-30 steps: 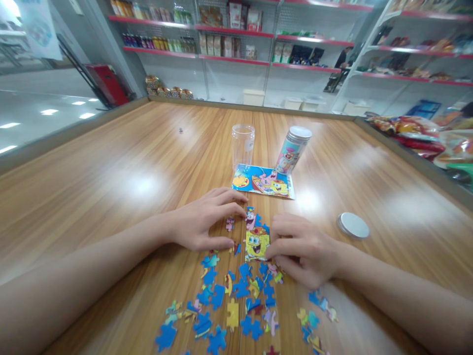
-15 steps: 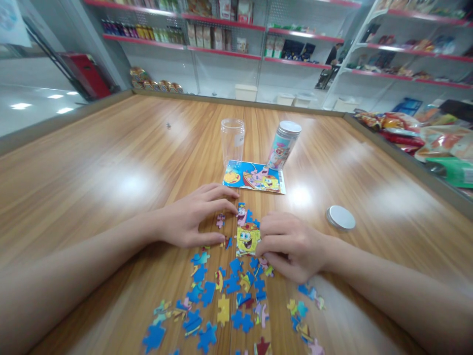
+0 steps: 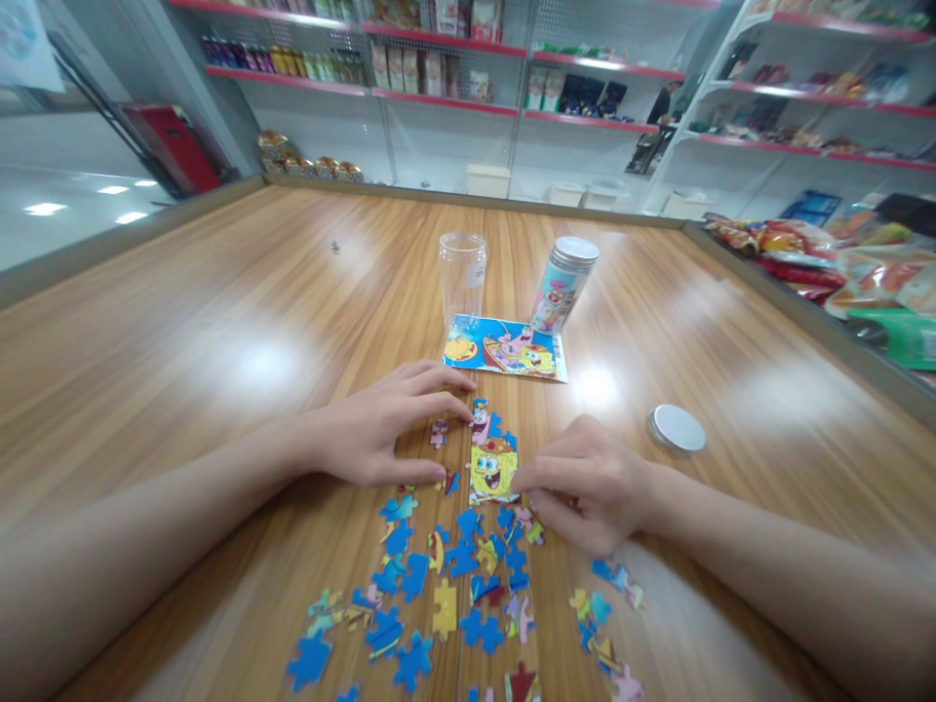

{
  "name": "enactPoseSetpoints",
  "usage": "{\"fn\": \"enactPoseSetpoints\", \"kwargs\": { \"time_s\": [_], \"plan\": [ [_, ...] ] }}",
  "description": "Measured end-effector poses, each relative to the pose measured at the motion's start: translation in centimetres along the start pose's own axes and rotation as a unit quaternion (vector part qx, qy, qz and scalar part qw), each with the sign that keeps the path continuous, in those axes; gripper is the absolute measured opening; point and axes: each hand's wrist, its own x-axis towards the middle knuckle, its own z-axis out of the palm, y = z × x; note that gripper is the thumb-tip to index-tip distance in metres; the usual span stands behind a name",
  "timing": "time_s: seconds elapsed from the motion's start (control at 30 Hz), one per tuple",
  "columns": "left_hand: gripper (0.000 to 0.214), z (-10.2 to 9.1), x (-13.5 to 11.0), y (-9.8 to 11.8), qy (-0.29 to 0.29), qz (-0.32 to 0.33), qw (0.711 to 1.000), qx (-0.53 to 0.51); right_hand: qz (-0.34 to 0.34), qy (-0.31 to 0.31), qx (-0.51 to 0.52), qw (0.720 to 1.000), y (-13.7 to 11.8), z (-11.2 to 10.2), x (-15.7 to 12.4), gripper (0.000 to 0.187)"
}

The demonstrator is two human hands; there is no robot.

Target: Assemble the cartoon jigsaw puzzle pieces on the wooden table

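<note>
A partly joined jigsaw puzzle point(image 3: 493, 470) with a yellow cartoon face lies on the wooden table between my hands. My left hand point(image 3: 399, 424) rests with its fingers spread, the index fingertip at the puzzle's upper left edge. Under its arch lie a pink puzzle piece point(image 3: 438, 434) and a red-and-blue piece point(image 3: 451, 481). At the lower right edge of the puzzle, my right hand point(image 3: 585, 485) has its index finger extended to touch the edge, the other fingers curled. Nothing shows in its grasp. Loose puzzle pieces point(image 3: 460, 559), mostly blue, are scattered nearer me.
Beyond the puzzle lies a picture card point(image 3: 504, 349). A clear jar point(image 3: 462, 278) and a printed canister point(image 3: 565, 285) stand at its back edge. A silver lid point(image 3: 677, 429) lies to the right. Snack bags point(image 3: 797, 253) lie past the table's right edge.
My right hand has shifted slightly right, its fingers uncovering the puzzle's right edge. The left hand stays in place.
</note>
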Motion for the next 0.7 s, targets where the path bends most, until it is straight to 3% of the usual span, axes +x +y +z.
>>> {"fn": "enactPoseSetpoints", "kwargs": {
  "time_s": [0.47, 0.63, 0.7],
  "plan": [
    [0.050, 0.0, 0.0, 0.1, -0.005, -0.001, 1.000, 0.004, 0.005, -0.007, -0.023, 1.000, 0.4, -0.1, -0.1, 0.017],
    [0.051, 0.0, 0.0, 0.0, -0.005, 0.003, 1.000, 0.005, -0.008, -0.066, -0.021, 0.998, -1.1, -0.3, 0.0, 0.008],
    [0.050, 0.0, 0.0, 0.0, -0.001, 0.002, 1.000, 0.001, -0.017, -0.099, -0.023, 0.995, -2.3, -0.1, 0.1, 0.015]
  ]
}}
